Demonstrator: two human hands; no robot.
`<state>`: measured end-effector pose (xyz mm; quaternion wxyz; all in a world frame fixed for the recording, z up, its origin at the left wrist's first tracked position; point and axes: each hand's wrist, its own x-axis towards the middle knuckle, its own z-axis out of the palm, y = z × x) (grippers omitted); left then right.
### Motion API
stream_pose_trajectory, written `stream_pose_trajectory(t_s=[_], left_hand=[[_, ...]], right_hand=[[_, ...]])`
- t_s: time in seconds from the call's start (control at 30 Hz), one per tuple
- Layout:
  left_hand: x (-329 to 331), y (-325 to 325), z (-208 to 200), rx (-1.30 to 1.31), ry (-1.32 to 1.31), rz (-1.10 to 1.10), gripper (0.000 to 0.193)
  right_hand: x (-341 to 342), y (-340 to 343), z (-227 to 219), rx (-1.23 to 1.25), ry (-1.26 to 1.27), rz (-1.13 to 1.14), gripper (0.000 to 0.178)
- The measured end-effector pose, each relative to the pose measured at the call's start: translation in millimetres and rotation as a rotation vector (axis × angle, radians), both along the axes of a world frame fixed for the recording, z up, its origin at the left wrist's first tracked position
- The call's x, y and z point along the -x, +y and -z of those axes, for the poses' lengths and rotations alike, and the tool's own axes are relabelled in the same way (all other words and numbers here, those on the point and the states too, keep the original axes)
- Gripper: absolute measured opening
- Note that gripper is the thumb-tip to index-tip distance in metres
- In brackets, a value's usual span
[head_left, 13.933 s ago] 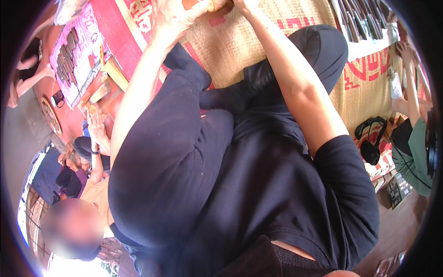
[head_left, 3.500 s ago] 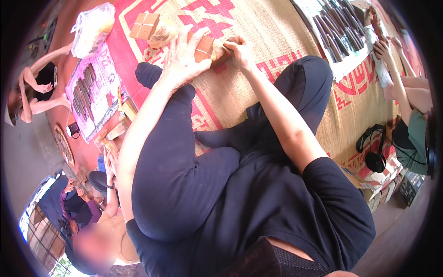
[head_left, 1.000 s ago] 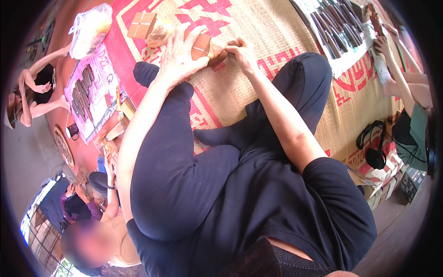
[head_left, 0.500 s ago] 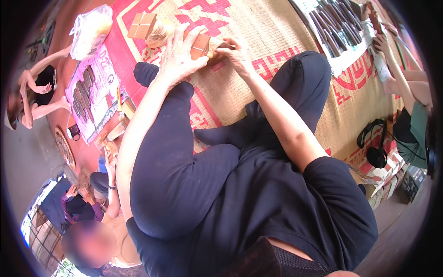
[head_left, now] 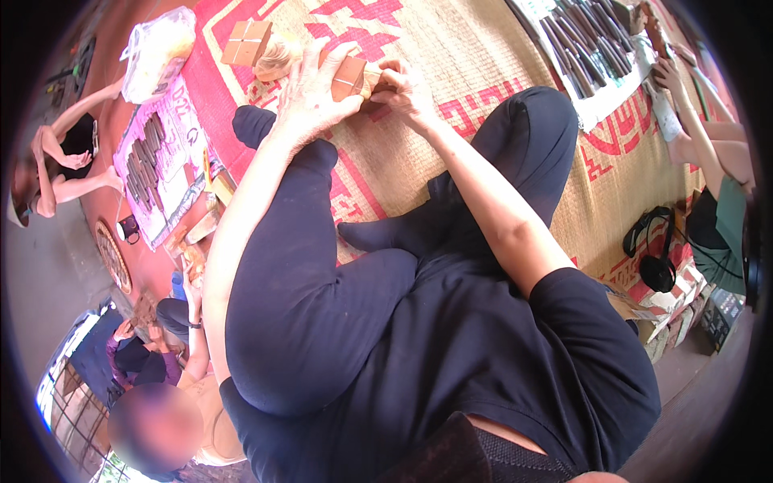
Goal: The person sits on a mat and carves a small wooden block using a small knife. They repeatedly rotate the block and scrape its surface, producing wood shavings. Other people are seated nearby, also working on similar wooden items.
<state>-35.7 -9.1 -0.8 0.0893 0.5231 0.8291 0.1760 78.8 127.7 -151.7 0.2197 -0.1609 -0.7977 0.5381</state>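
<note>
On the far part of the patterned woven mat [head_left: 459, 48] lies a brown block [head_left: 349, 76] crossed by pale cord. The left hand [head_left: 312, 101] clasps it, fingers spread over it and thumb at its near edge. The right hand's [head_left: 409, 92] fingers curl together against the block's pale end; I cannot tell what they pinch. A second corded block [head_left: 246, 43] sits by the mat's far-left corner. Left of the mat, a pink sheet [head_left: 179, 137] bears dark lettering beside brown sticks [head_left: 146, 161].
</note>
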Motion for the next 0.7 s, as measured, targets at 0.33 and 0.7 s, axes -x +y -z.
stream_pose_trajectory(t_s=[0.33, 0.7], left_hand=[[0.0, 2.5, 4.1, -0.014, -0.039, -0.004, 0.079], [-2.1, -3.3, 6.1, -0.023, 0.050, -0.049, 0.084]], right_hand=[[-10.8, -0.6, -17.3, -0.208, -0.042, 0.027, 0.021], [-11.5, -0.7, -5.6, 0.405, 0.012, -0.052, 0.027]])
